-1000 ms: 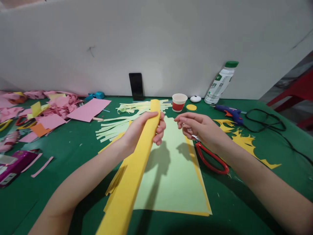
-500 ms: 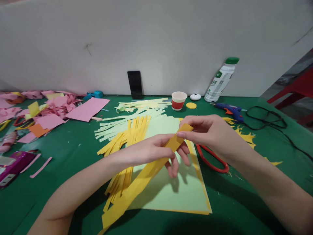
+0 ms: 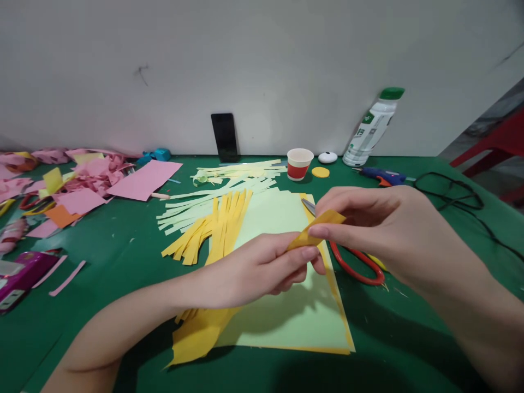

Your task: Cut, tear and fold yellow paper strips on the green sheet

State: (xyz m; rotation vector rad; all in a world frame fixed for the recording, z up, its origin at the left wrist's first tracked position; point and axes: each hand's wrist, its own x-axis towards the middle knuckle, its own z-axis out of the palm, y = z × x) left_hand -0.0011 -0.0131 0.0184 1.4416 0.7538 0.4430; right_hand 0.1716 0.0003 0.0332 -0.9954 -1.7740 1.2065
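A long yellow paper strip (image 3: 200, 335) runs from the lower left up under my left hand (image 3: 266, 267), whose fingers are closed round it near its upper end. My right hand (image 3: 360, 218) pinches the tip of that strip between thumb and fingers. Below both hands lies a sheet of light green paper (image 3: 278, 327) with yellow paper showing at its edge. Red-handled scissors (image 3: 360, 273) rest at the right side of the sheet, partly hidden by my right hand. Cut yellow strips (image 3: 225, 224) and pale green strips (image 3: 184, 215) lie to the left.
A red and white paper cup (image 3: 299, 165), a yellow disc (image 3: 320, 172), a white case (image 3: 327, 158) and a leaning bottle (image 3: 372, 128) stand along the wall with a phone (image 3: 224, 137). A blue glue gun (image 3: 382, 176) with black cord lies right, pink paper scraps (image 3: 145, 180) left.
My left fingers have closed round the strip, where they were spread before. My right hand has shifted slightly right with the strip's tip, and the strip's lower end has moved up a little.
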